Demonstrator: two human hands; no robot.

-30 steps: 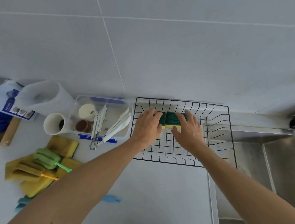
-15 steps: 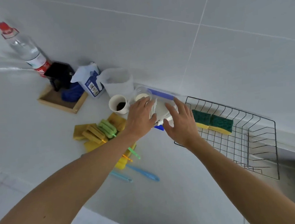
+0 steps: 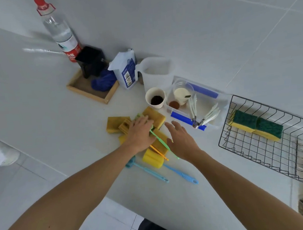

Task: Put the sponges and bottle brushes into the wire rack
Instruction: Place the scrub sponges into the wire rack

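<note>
On the counter at nine o'clock of the rack (image 3: pixel 227 141), the left hand (image 3: pixel 139 134) is lying flat on the sponges (image 3: pixel 115 124) and brushes (image 3: pixel 165 146); whether it is gripping is unclear. Just right, the right hand (image 3: pixel 182 139) is hovering wide, holding nothing. A hasty grab risks dragging the tangled handles, scattering the pile. Further right, the rack is holding two green-topped sponges (image 3: pixel 256 124).

Soft, even daylight fills my view, shadows faint, edges bowed by the wide lens, slight motion blur.
</note>
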